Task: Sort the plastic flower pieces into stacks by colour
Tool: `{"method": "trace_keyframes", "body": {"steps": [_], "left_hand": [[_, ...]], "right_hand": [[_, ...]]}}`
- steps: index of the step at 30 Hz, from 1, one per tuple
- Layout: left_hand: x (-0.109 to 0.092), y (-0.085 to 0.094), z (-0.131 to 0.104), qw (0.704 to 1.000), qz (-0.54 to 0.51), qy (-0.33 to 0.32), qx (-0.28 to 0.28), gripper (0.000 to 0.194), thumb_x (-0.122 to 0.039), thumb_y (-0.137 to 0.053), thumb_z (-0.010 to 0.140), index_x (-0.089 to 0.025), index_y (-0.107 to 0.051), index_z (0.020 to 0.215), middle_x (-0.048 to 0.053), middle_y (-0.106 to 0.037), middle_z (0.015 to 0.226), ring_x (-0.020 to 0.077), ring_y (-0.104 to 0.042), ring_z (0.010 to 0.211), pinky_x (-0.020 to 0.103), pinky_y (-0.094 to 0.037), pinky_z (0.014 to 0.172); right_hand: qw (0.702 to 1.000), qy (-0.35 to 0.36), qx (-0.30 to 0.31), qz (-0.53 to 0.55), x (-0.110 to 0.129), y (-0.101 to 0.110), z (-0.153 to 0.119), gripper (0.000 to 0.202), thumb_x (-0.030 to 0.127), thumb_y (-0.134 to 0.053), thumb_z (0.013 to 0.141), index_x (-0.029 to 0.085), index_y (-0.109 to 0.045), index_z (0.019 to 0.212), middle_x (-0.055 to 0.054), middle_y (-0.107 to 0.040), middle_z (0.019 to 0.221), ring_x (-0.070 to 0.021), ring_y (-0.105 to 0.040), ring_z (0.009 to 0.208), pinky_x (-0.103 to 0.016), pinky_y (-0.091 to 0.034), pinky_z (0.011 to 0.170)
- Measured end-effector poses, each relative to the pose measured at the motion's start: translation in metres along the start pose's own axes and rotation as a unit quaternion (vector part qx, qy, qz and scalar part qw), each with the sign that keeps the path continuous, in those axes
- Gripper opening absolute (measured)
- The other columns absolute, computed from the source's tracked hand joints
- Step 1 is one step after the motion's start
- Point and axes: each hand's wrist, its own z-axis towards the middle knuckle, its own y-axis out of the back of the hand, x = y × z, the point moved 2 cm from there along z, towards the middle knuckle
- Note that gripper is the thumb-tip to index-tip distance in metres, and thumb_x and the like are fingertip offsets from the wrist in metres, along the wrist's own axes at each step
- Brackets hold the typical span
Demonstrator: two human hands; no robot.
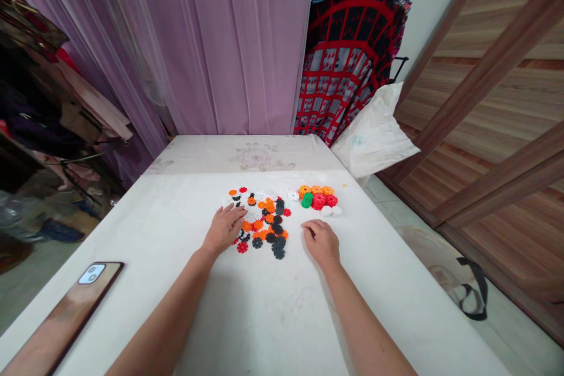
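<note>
Loose notched plastic discs in orange, black, red and white [258, 223] lie in a spread pile at the middle of the white table. My left hand [224, 228] rests at the pile's left edge, fingers apart, its fingertips near the white discs. To the right of the pile, my right hand [323, 242] is on the table with its fingers curled together; whatever it may hold is hidden. Beyond it stand stacked discs: a red group [324, 201], a yellow-orange row [316, 190], a green stack [307, 200] and a white pair [331, 211].
A phone [73, 311] lies at the table's left edge. A white bag [374, 129] hangs beside the far right corner. Purple curtains [238, 41] hang behind the table [176, 205]. Wooden doors [497, 82] stand on the right, clothes [57, 88] on the left.
</note>
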Motion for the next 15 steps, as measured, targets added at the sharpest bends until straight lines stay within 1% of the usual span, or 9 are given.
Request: {"method": "trace_keyframes", "body": {"steps": [5, 8, 10, 12, 15], "left_hand": [[-0.010, -0.002, -0.012, 1.000, 0.020, -0.011, 0.013, 0.037, -0.032, -0.045, 0.090, -0.029, -0.071, 0.116, 0.006, -0.064, 0.133, 0.0296, -0.046, 0.136, 0.059, -0.028, 0.114], [-0.012, -0.003, -0.016, 1.000, 0.022, -0.004, 0.007, 0.034, -0.031, -0.047, 0.089, -0.030, -0.073, 0.110, 0.005, -0.066, 0.130, 0.0286, -0.048, 0.134, 0.058, -0.029, 0.114], [-0.012, -0.002, -0.017, 1.000, 0.020, 0.011, -0.005, 0.034, -0.031, -0.050, 0.087, -0.027, -0.072, 0.112, 0.005, -0.066, 0.130, 0.0285, -0.049, 0.133, 0.055, -0.031, 0.114], [-0.012, -0.001, -0.018, 0.999, 0.020, 0.027, -0.012, 0.036, -0.034, -0.053, 0.085, -0.025, -0.070, 0.116, 0.007, -0.064, 0.133, 0.0299, -0.047, 0.135, 0.054, -0.031, 0.115], [-0.015, 0.000, -0.017, 0.999, 0.029, 0.034, -0.002, 0.038, -0.040, -0.058, 0.084, -0.025, -0.070, 0.117, 0.008, -0.059, 0.139, 0.0330, -0.042, 0.138, 0.057, -0.029, 0.115]], "right_hand": [[1.000, 0.003, -0.001, 0.004, -0.002, -0.002, 0.000, 0.024, 0.017, -0.050, 0.082, 0.026, -0.073, 0.084, -0.002, -0.072, 0.093, -0.0195, -0.060, 0.087, -0.030, -0.045, 0.081], [1.000, 0.006, 0.001, 0.004, -0.002, -0.002, 0.000, 0.024, 0.018, -0.050, 0.083, 0.025, -0.073, 0.085, -0.003, -0.073, 0.093, -0.0195, -0.060, 0.087, -0.030, -0.045, 0.081], [1.000, 0.008, 0.003, 0.003, -0.001, -0.001, -0.001, 0.024, 0.018, -0.049, 0.084, 0.025, -0.073, 0.085, -0.002, -0.072, 0.094, -0.0193, -0.060, 0.087, -0.029, -0.045, 0.080], [1.000, 0.008, 0.005, 0.003, 0.000, -0.001, -0.001, 0.025, 0.019, -0.049, 0.084, 0.025, -0.073, 0.085, -0.003, -0.072, 0.094, -0.0194, -0.060, 0.087, -0.030, -0.044, 0.081], [1.000, 0.003, 0.010, 0.007, 0.001, 0.001, 0.000, 0.025, 0.019, -0.049, 0.084, 0.024, -0.073, 0.085, -0.003, -0.072, 0.094, -0.0197, -0.061, 0.087, -0.030, -0.045, 0.081]]}}
